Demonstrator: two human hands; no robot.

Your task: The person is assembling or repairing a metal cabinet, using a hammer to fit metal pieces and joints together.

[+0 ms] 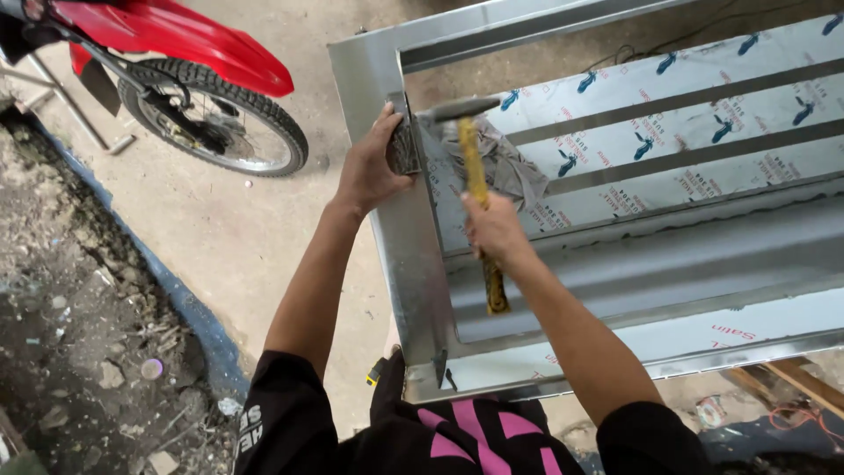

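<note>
One hammer point(476, 176), yellow handle, gripped by right hand point(494, 227), fingers wrapped shut. Left hand point(369, 167) w/ fingers pinching one small metal block point(405, 145) against one steel frame point(406, 255); hammer head just beside block.

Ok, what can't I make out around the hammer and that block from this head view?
- Small dark block: the left hand covers part of it; its kind is unclear.
- Hammer: head is motion-blurred, and the right hand hides the mid-handle.
- Steel frame: cut off by the right edge.
- Motorbike: cut off by the top edge.
</note>
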